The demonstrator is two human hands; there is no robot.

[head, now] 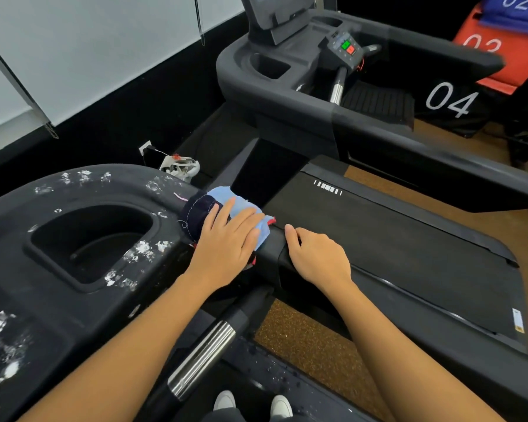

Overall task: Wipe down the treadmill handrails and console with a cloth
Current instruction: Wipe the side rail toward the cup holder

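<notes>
Cloth [223, 193]: light blue with a dark navy part and a red edge, draped over the near treadmill's handrail [275, 239], just where the rail leaves the console [16, 239]. The left hand [226, 242] lies flat on the cloth, fingers straight and spread, pressing it onto the rail. The right hand [317, 257] sits on the bare rail just beside the cloth; its fingers curl over the far side and its thumb lies along the top, so I log it as gripping the handrail.

Surface notes: the console is matt black and flecked with white splotches around the cup-holder recess [89, 239] and along its near edge. A ribbed chrome grip [201, 357] runs below the left forearm. The running belt [393, 254] is dark, with a small white bar mark at its front.

Room notes: a second treadmill [287, 95] stands beyond, with green and red buttons [348, 47] on its panel. The floor [314, 345] between the machines is brown and speckled. The wall [89, 41] is pale panelling over a black lower band, with a socket [145, 146] and a crumpled white object [180, 167] beneath it. At far right sit a black block [451, 100] marked 04 and a red one [500, 44] behind it. White shoe tips [226, 400] show at the bottom edge.
</notes>
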